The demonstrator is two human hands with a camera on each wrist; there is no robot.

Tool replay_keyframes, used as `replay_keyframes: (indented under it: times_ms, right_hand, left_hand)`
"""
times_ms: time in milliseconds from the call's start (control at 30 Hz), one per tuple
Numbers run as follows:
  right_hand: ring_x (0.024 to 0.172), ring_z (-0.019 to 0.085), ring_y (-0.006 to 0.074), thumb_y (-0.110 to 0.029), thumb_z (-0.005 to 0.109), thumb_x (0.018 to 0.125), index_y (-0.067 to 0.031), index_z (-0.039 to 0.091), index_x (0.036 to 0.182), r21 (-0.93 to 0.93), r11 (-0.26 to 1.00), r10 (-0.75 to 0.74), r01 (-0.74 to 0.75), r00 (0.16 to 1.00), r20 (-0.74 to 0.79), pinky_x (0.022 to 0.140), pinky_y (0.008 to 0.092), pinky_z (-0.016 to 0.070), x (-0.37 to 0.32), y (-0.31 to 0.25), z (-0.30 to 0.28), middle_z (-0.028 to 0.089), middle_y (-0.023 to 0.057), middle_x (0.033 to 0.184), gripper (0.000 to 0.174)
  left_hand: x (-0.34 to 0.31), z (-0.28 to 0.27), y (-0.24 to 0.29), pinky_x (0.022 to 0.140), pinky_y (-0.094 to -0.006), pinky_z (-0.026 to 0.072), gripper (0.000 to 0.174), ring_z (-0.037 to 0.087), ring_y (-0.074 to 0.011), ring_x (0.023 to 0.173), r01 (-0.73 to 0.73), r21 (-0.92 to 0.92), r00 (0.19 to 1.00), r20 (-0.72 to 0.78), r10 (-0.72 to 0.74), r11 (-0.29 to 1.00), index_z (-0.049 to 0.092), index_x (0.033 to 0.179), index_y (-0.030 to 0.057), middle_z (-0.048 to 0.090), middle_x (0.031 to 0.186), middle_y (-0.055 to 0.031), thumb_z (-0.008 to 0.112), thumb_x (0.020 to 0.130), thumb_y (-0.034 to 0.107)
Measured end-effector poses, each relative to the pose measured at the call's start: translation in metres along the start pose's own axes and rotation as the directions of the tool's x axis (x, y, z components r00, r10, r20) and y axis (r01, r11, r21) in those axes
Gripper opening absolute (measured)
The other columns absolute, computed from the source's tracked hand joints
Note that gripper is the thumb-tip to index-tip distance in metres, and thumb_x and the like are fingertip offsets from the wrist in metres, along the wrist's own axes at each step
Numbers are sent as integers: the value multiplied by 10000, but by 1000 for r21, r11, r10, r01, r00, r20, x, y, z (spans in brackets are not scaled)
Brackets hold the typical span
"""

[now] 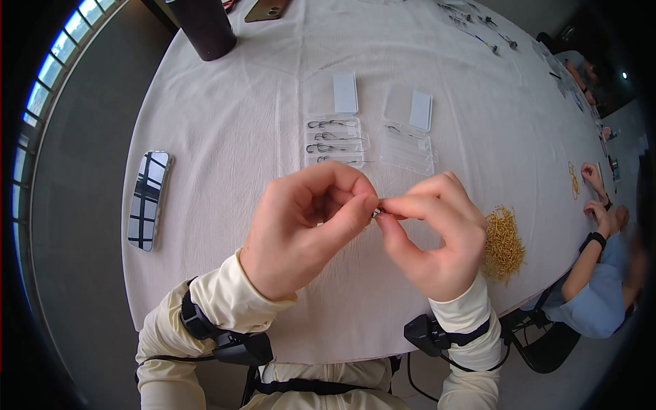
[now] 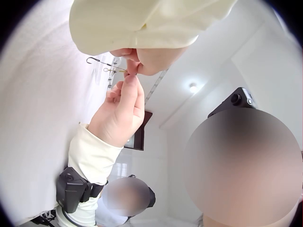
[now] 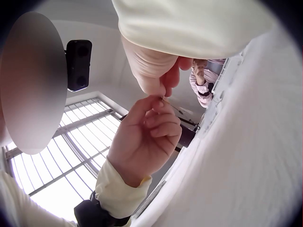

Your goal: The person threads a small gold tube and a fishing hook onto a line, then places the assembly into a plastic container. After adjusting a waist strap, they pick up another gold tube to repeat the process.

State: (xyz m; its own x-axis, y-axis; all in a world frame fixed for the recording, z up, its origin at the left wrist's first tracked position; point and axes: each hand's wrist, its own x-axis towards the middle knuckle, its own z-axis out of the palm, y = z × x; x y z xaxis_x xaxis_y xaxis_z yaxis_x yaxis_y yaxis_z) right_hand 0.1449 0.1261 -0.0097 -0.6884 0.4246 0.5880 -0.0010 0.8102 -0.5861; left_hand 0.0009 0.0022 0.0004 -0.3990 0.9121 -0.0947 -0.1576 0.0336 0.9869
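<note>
The left hand (image 1: 307,232) and the right hand (image 1: 437,236) are meeting, and both are pinching a tiny hook set (image 2: 106,64) between thumb and finger. Its dark hook is poking out past the fingertips, with a little gold loop (image 2: 106,70) showing just beside it. The fingers are hiding the rest, so I cannot tell which hand is holding which bit.

Just past the grip, a clear box (image 1: 307,143) is lying open, with dark hooks (image 1: 329,148) sitting in its rows. To the right of that box, another clear box (image 1: 406,157) is lying open too. A pile of gold bits (image 1: 504,244) is resting just to the right of the right hand. A phone (image 1: 149,201) is lying well off to the left of the grip, and a dark cup (image 1: 205,31) is standing far past it, also to the left. A white cloth (image 1: 212,130) is lying under all these things.
</note>
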Motion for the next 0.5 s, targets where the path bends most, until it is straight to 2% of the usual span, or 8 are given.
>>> replay_keyframes:
  times_ms: [133,200,233,300,500]
  right_hand:
    - [667,557,185,28,759,712,-56,688,829,113,988,107,-108,994,17,620,297,450,-1,-1,1,608,31,770,161]
    - [663,544,152,24,707,771,-41,666,817,231,957,168,-176,984,54,612,273,438,0,0,0,607,26,771,90]
    - [663,544,152,24,707,771,-41,666,817,230,957,167,-175,984,54,612,273,438,0,2,-1,607,26,771,90]
    - [671,519,126,11,667,810,-34,645,801,335,902,248,-273,962,117,618,261,424,0,5,-5,596,19,772,50]
    - [682,491,118,-5,660,827,-25,633,800,406,846,283,-346,936,210,630,258,417,2,5,-11,579,24,777,43]
  left_hand:
    - [0,1,1,753,-224,488,126,582,-65,816,-7,-20,1000,6,7,1000,634,980,-19,640,896,-15,648,955,104]
    - [0,1,2,756,-229,491,127,585,-70,821,-3,-24,1000,15,4,1000,635,981,-18,643,908,-21,647,957,106]
    - [0,2,1,761,-234,494,127,589,-74,830,-35,-35,999,10,36,999,635,984,-12,643,920,-24,648,959,111]
    - [0,2,0,766,-240,498,126,594,-79,839,-68,-46,998,4,68,997,635,987,-7,643,933,-27,649,962,116]
    - [1,1,1,789,-244,510,124,596,-77,854,-85,-36,996,-29,84,996,632,1004,11,638,951,-18,646,969,129]
